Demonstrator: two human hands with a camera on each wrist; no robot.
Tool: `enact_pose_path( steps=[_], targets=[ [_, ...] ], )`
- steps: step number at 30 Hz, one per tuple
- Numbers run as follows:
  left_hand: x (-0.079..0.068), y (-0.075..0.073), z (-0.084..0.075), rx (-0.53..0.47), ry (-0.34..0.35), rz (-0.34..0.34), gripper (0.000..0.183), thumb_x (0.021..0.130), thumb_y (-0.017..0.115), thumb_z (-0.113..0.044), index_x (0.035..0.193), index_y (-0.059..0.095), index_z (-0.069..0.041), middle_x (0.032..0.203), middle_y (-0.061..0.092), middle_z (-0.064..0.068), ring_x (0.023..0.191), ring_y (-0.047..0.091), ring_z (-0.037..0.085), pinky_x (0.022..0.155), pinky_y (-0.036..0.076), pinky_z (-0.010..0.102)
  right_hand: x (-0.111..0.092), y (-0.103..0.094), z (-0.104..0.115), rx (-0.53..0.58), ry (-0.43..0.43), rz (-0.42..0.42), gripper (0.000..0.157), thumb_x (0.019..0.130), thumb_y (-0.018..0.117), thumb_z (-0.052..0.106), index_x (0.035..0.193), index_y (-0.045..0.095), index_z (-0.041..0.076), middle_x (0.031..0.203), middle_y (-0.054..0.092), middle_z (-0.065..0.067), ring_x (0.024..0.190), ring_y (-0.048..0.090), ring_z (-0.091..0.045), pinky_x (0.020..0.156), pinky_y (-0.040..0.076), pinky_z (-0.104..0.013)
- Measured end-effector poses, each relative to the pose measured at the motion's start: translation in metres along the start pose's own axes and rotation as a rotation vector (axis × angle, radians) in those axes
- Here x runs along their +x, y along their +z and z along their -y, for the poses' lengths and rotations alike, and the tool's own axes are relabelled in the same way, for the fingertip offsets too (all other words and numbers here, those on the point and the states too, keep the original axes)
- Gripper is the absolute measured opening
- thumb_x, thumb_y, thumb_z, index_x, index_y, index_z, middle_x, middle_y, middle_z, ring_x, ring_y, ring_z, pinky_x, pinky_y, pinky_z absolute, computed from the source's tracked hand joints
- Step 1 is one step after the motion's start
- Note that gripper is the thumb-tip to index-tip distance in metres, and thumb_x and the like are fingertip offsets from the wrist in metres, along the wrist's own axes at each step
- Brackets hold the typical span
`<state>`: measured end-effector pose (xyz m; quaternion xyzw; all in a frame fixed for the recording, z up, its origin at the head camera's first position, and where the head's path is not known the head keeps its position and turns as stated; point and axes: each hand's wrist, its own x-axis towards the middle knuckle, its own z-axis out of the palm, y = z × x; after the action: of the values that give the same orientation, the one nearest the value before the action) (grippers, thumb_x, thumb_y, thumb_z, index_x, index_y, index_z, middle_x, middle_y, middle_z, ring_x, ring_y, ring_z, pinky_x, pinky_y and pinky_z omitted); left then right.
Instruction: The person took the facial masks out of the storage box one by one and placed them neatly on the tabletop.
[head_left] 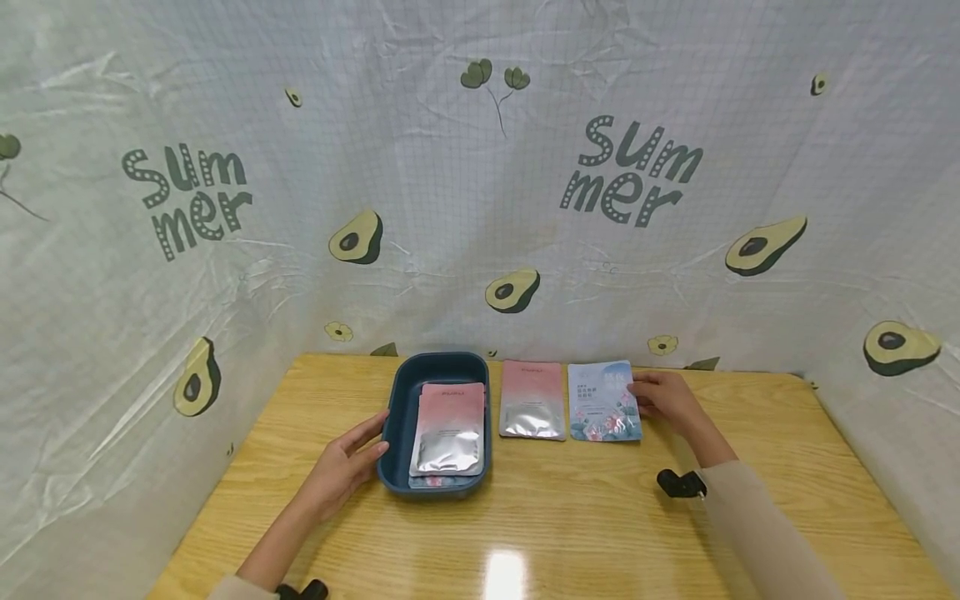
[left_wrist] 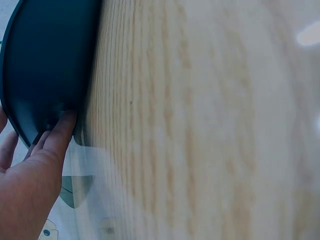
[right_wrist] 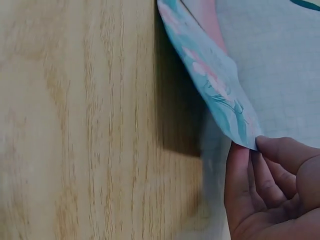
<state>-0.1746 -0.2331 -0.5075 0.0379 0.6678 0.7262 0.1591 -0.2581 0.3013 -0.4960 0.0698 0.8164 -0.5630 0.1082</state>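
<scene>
Soft light fills the head view, with white glare [head_left: 504, 575] on the desk [head_left: 585, 508], while the wrist views look dimmer, a dark shadow [right_wrist: 181, 117] lying beside the packet [right_wrist: 212, 77].

Table [head_left: 585, 517]: wood-grained, glossy, bright glare spot. Tray [head_left: 402, 408] near back edge: smooth, plastic-looking, slight sheen. Pink packet [head_left: 532, 400] beside tray: silvery foil lower part, shiny. Blue packet [head_left: 600, 400]: smooth printed film look. Backdrop [head_left: 450, 175] behind back edge: creased, plastic-looking sheet.

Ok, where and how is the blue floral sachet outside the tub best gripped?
I'd probably pinch the blue floral sachet by its right edge, from the right, as the right hand does: it is thin, and its left edge sits close to the pink-silver sachet.
</scene>
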Motion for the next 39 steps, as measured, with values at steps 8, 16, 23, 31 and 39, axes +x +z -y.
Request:
enact_pose_path(
  steps=[8, 16, 23, 31, 39],
  targets=[
    [0.0, 0.001, -0.001, 0.005, 0.001, -0.002, 0.065, 0.104, 0.06, -0.011, 0.16, 0.029, -0.006, 0.163, 0.027, 0.021, 0.127, 0.056, 0.018, 0.098, 0.054, 0.032, 0.007, 0.003, -0.001, -0.094, 0.022, -0.078, 0.043, 0.103, 0.062, 0.016, 0.133, 0.058, -0.013, 0.122, 0.065, -0.027, 0.085, 0.066, -0.011, 0.076, 0.061, -0.027],
    [0.0, 0.002, 0.0, 0.001, 0.004, -0.004, 0.064, 0.104, 0.06, -0.011, 0.16, 0.03, -0.007, 0.162, 0.027, 0.02, 0.128, 0.056, 0.02, 0.097, 0.055, 0.032, 0.012, 0.002, -0.005, -0.085, 0.057, -0.104, 0.038, 0.1, 0.066, 0.012, 0.128, 0.061, -0.014, 0.101, 0.072, -0.015, 0.074, 0.066, -0.009, 0.069, 0.061, -0.027],
    [-0.001, 0.002, 0.0, 0.003, 0.005, -0.003, 0.064, 0.104, 0.06, -0.012, 0.16, 0.03, -0.007, 0.163, 0.027, 0.02, 0.127, 0.056, 0.018, 0.097, 0.055, 0.032, 0.011, -0.006, -0.007, -0.049, 0.07, -0.056, 0.038, 0.099, 0.067, 0.01, 0.129, 0.062, -0.013, 0.096, 0.072, -0.008, 0.074, 0.068, -0.007, 0.07, 0.061, -0.024],
    [-0.001, 0.002, -0.001, -0.001, 0.006, -0.005, 0.064, 0.104, 0.059, -0.011, 0.16, 0.03, -0.006, 0.163, 0.027, 0.02, 0.125, 0.058, 0.017, 0.097, 0.055, 0.032, 0.012, -0.006, -0.008, -0.041, 0.049, -0.037, 0.038, 0.099, 0.067, 0.009, 0.128, 0.061, -0.014, 0.094, 0.073, -0.006, 0.074, 0.07, -0.008, 0.071, 0.061, -0.027],
    [0.0, 0.002, -0.002, -0.011, 0.001, -0.009, 0.064, 0.103, 0.06, -0.01, 0.16, 0.03, -0.006, 0.163, 0.027, 0.02, 0.125, 0.058, 0.017, 0.097, 0.055, 0.032, 0.011, 0.001, -0.004, -0.088, 0.037, -0.053, 0.035, 0.099, 0.065, 0.006, 0.127, 0.061, -0.014, 0.098, 0.072, -0.013, 0.075, 0.068, -0.009, 0.069, 0.062, -0.028]
  ],
)
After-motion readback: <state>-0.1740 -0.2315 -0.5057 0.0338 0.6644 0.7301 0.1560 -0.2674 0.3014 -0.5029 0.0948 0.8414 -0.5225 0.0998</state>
